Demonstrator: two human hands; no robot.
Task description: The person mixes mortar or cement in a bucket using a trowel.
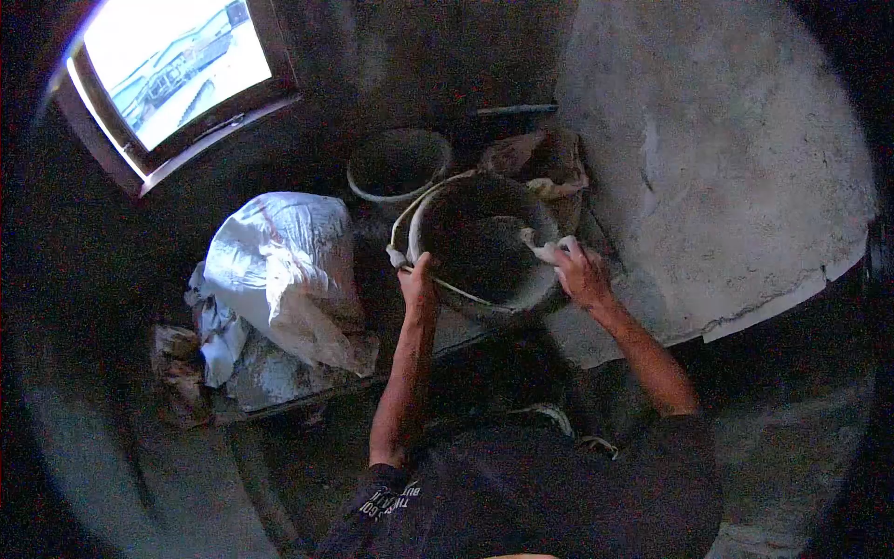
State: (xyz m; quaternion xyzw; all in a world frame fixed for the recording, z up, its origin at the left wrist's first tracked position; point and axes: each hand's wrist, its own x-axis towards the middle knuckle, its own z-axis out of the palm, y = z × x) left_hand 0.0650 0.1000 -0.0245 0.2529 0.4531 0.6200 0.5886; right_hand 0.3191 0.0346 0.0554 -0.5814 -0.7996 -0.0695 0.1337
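Observation:
A dark round bucket [486, 256] with a pale rim stands in front of me, its mouth tilted towards me. My left hand [419, 284] is closed on the bucket's near-left rim, beside one end of the thin, light-coloured bail handle [407, 216]. At the right rim, my right hand [581, 273] is closed on a crumpled whitish piece [545, 250] that looks like cloth and hangs over the bucket's inner edge. Inside, the bucket is dark, and its contents cannot be made out.
A second bucket [368, 193] stands behind, next to a brownish crumpled sack [521, 158]. To the left sits a full white sack [279, 242] on a ledge [279, 387]. A large pale slab [745, 186] lies on the right. An open window [177, 65] is at upper left.

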